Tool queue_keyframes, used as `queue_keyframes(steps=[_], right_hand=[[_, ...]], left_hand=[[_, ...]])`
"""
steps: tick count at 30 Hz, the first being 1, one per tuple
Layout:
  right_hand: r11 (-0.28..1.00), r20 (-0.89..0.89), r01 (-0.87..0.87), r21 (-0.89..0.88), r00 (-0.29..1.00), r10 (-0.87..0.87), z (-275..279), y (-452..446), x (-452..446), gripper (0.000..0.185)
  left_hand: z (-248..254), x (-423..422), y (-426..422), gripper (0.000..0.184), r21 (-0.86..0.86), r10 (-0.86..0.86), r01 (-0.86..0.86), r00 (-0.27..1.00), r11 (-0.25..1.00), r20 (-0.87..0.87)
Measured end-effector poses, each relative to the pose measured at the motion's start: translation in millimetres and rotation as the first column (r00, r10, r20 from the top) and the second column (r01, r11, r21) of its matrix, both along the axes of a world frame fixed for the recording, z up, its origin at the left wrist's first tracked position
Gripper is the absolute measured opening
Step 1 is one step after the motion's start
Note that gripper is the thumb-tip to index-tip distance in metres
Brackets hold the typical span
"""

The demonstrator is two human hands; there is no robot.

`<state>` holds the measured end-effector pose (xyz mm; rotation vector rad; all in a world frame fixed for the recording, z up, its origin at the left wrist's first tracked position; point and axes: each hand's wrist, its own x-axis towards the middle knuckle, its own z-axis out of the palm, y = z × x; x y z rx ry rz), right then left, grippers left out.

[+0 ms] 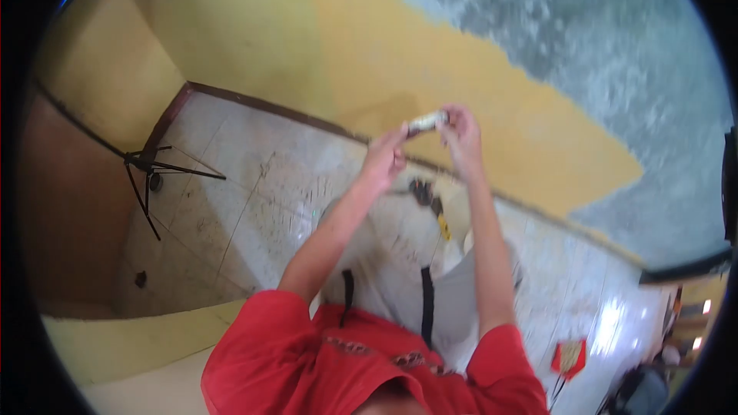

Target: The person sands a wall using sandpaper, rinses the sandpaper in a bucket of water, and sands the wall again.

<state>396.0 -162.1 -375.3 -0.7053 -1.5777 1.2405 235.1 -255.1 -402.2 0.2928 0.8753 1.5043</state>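
Observation:
Up in front of the wall, a small oblong pale item (427, 121) with a darker left end is held between my two hands; I cannot make out its kind. The fingers of my left hand (384, 157) pinch its left end. My right hand (463, 138) grips the right end with thumb and fingers, covering part of it. Below the hands, on the tiled floor near my knees, lies a black tool with a yellow end (430, 206), apart from both hands.
A yellow wall (346, 38) with a bare grey patch (600, 69) rises ahead. On the left stands a black-legged stand (142, 161). A small dark lump (140, 279) lies on the floor. At lower right are a red item (569, 359) and a dark object (644, 392).

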Motion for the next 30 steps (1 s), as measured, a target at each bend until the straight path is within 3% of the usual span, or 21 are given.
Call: queue_keyframes(steps=[2,3,4,6,8,10,11,12,14,16,18,19,20,22,24,26,27,30], right_hand=[[0.999,0.181,-0.032,-0.013,0.983,0.033,6.3,2.2,20.3,0.031],[0.997,0.253,-0.041,-0.063,0.966,0.056,13.8,-0.9,32.7,0.03],[0.993,0.231,-0.041,-0.11,0.971,0.065,18.6,-5.5,45.4,0.029],[0.986,0.196,0.001,-0.168,0.98,0.033,17.4,-6.9,72.6,0.028],[0.996,0.46,0.017,-0.093,0.888,0.027,6.3,-4.4,105.0,0.028],[0.979,0.488,0.052,-0.199,0.871,0.053,-2.9,-5.9,142.3,0.025],[0.961,0.516,0.045,-0.271,0.85,0.106,-15.7,-9.3,167.1,0.023],[0.946,0.515,0.1,-0.307,0.854,0.077,-33.1,-15.0,191.2,0.023],[0.927,0.517,0.168,-0.335,0.855,0.032,-62.4,-24.9,228.4,0.021],[0.886,0.483,0.252,-0.388,0.875,-0.037,-91.8,-48.4,259.5,0.019],[0.833,0.443,0.362,-0.418,0.882,-0.161,-122.3,-71.2,286.8,0.024],[0.758,0.393,0.407,-0.51,0.894,-0.216,-134.5,-84.9,294.5,0.019],[0.751,0.389,0.414,-0.514,0.893,-0.226,-147.6,-97.8,298.3,0.019],[0.599,0.149,0.403,-0.692,0.891,-0.428,-176.7,-115.3,308.7,0.014],[0.583,0.104,0.336,-0.74,0.913,-0.395,-198.8,-123.2,322.5,0.014],[0.562,0.047,0.25,-0.789,0.936,-0.35,-208.7,-131.4,324.0,0.014],[0.505,0.074,0.249,-0.826,0.937,-0.341,-196.2,-132.7,317.2,0.015],[0.428,0.111,0.26,-0.865,0.933,-0.343,-206.2,-136.8,318.1,0.018]], left_hand=[[-15.9,-7.5,4.1,0.027,0.07,-0.225,0.221,0.973,0.973,0.05],[-16.8,-9.1,6.7,0.031,0.059,-0.301,0.295,0.938,0.954,0.174],[-12.6,-5.0,6.2,0.035,0.057,-0.36,0.36,0.886,0.931,0.293],[6.8,15.9,3.0,0.04,0.102,-0.46,0.452,0.829,0.886,0.318],[-6.5,33.9,15.7,0.045,0.082,-0.535,0.537,0.791,0.84,0.296],[-27.6,60.1,28.4,0.041,0.021,-0.629,0.644,0.74,0.765,0.239],[-41.5,78.7,35.8,0.037,-0.083,-0.607,0.622,0.78,0.779,0.154],[-58.8,99.4,44.2,0.037,-0.11,-0.643,0.665,0.744,0.739,0.181],[-89.2,136.2,59.8,0.035,-0.052,-0.742,0.76,0.645,0.648,0.185],[-110.6,176.4,58.7,0.033,-0.04,-0.74,0.774,0.618,0.632,0.267],[-134.1,208.2,59.1,0.029,-0.25,-0.684,0.747,0.665,0.617,0.301],[-162.9,218.3,63.0,0.026,-0.105,-0.774,0.831,0.55,0.547,0.314],[-168.7,232.1,59.8,0.026,-0.111,-0.78,0.837,0.541,0.536,0.314],[-179.7,259.8,45.6,0.027,-0.165,-0.776,0.773,0.628,0.613,0.061],[-193.6,266.5,47.3,0.022,-0.111,-0.824,0.819,0.566,0.564,-0.011],[-204.0,267.7,53.0,0.019,-0.05,-0.826,0.932,0.292,0.358,-0.482],[-211.4,268.8,62.2,0.021,-0.074,-0.858,0.965,0.186,0.251,-0.479],[-221.4,281.3,61.8,0.019,-0.043,-0.864,0.968,0.199,0.246,-0.462]])
